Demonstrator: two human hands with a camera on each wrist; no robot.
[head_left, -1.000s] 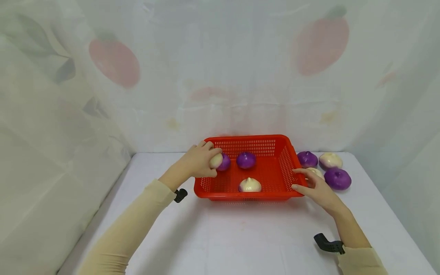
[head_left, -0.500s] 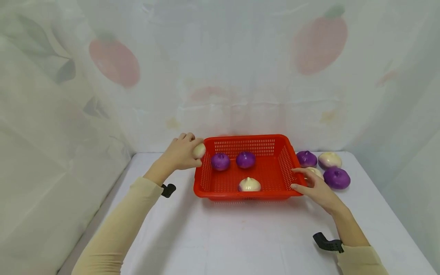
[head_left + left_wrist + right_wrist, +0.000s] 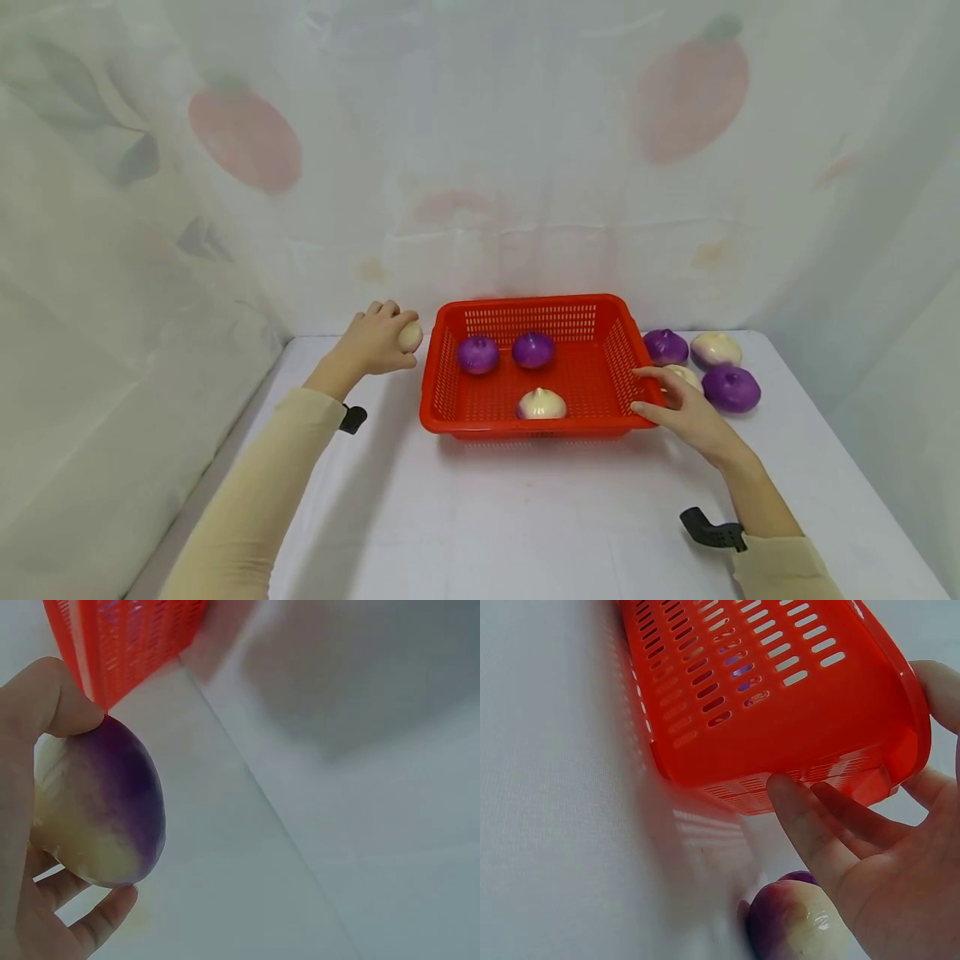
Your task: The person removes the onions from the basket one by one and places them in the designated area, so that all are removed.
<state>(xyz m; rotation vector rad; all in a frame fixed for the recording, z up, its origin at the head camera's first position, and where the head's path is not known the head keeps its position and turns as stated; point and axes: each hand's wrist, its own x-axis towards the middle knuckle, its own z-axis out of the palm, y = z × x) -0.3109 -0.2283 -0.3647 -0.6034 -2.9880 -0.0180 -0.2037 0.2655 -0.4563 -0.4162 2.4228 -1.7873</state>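
My left hand (image 3: pixel 377 340) holds a cream-and-purple turnip (image 3: pixel 112 802) between thumb and fingers, out past the left side of the red basket (image 3: pixel 540 429). In the left wrist view the turnip's purple half faces away from the palm. My right hand (image 3: pixel 693 417) grips the basket's right rim near the front corner, the thumb over the edge and the other fingers along the outer wall. Inside the basket sit two purple turnips, one at the left (image 3: pixel 477 356) and one at the back middle (image 3: pixel 533 351). A cream turnip (image 3: pixel 542 404) lies near its front wall.
Right of the basket, several turnips lie on the white table (image 3: pixel 525 517): a purple turnip (image 3: pixel 731 389), a cream turnip (image 3: pixel 716 349), another purple turnip (image 3: pixel 666 347) and a cream one partly behind my right hand. A pale printed curtain (image 3: pixel 480 150) hangs behind.
My left hand has carried the turnip leftward from over the basket to beyond its left rim, uncovering the left purple turnip. My right hand stays on the basket's rim.
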